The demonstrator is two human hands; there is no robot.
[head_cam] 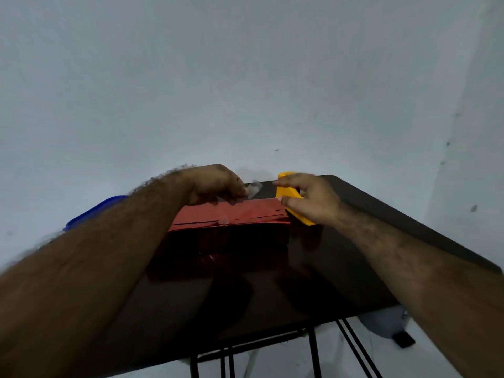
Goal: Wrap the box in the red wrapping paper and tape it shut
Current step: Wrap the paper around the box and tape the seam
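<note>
The left hand is pinching a strip of clear tape, drawing it from the yellow plastic tape dispenser the right hand is gripping; the red-paper-wrapped box is sitting on the dark table beneath them; keeping the strip taut before pressing it across the seam would be helping

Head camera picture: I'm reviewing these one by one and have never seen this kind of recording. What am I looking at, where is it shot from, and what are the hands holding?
There is no machine here. A person wears a wide-angle camera on the head, so you look forward and down along both bare arms. On the dark table lies a box wrapped in red wrapping paper, with a seam showing along its top. The left hand pinches a strip of clear tape just above the box. The right hand grips a yellow tape dispenser at the box's right end. Something blue peeks out behind the left arm; I cannot tell what it is.
</note>
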